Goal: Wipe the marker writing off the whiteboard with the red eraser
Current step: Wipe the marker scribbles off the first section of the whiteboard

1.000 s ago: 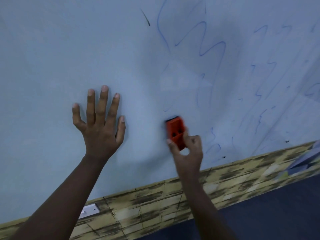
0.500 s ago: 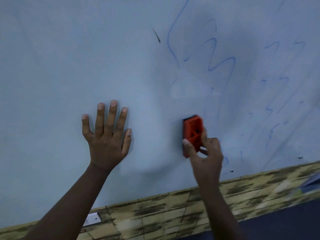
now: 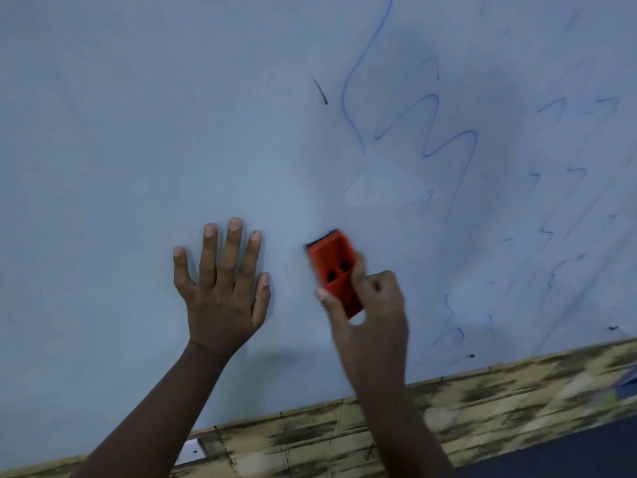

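A pale whiteboard [image 3: 138, 132] fills most of the view. Blue marker squiggles [image 3: 434, 132] run across its right half, with fainter strokes [image 3: 551, 243] at the far right and a short dark mark [image 3: 320, 91] near the middle top. My right hand [image 3: 372, 312] grips the red eraser [image 3: 332, 267] by its lower end and holds its dark pad against the board, tilted a little to the left. My left hand [image 3: 224, 291] rests flat on the board just left of the eraser, fingers spread and straight.
Below the board runs a yellow-and-black brick-pattern wall strip [image 3: 482, 401]. A small white plate [image 3: 191, 451] sits on the strip at the lower left. Dark floor [image 3: 568, 450] shows at the lower right, and a blue-grey object's edge [image 3: 629, 382] at the far right.
My right hand has swept the eraser leftwards, closer to my left hand, and tilted it. The view has shifted, so both hands sit lower and further right in the frame.
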### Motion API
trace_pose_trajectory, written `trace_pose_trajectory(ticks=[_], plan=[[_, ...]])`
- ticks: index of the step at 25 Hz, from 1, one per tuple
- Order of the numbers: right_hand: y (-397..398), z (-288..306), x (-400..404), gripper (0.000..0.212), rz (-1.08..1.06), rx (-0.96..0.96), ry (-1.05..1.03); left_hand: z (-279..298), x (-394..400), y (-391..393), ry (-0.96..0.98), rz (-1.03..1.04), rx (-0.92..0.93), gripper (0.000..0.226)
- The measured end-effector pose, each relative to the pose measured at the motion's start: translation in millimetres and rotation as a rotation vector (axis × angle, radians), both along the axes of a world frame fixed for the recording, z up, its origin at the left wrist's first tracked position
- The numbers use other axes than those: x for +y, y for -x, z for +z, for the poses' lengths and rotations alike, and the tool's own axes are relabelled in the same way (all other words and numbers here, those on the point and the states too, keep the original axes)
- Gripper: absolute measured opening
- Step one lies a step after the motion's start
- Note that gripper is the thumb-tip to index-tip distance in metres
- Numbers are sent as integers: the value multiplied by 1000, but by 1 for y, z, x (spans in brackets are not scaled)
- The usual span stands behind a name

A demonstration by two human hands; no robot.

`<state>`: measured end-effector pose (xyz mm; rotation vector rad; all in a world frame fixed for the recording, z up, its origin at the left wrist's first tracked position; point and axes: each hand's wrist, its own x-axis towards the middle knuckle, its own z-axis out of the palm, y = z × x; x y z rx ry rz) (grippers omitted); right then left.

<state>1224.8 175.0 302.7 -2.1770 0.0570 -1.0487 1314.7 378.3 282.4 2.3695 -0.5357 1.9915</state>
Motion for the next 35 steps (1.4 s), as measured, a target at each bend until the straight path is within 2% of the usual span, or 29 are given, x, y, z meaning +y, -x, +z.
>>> trace_pose_trajectory(ticks=[3,5,7,12,14,17,21,23,27,29,35], plan=[[6,-15,31,70,0,10,285,-1,1,-1,-10,1,-5,72],[3,-9,21,70,-23,-39,300,-2,3,-2,-22,3,-15,72],[-3,4,-7,68,-83,-74,178,-4,4,-3,-20,-3,-19,69],[-9,22,-99,68,-133,-57,-401,-5,4,-2,-14,13,-11,68],[-8,23,-119,65,-141,-24,-480,-4,3,0,-5,17,5,68],[-8,25,-104,65,-147,-44,-391,-5,-4,7,52,1,56,68],[-10,30,-22,68,-76,-136,12,12,-8,19,108,9,45,66],[-10,33,7,69,-41,-188,144,38,2,21,73,35,2,64],[-18,48,11,70,-15,-264,236,104,21,19,117,36,-46,62],[-20,57,-4,70,-31,-276,168,128,29,14,143,42,-43,65],[-25,65,-95,77,-97,-308,-344,127,38,3,94,97,-28,74]])
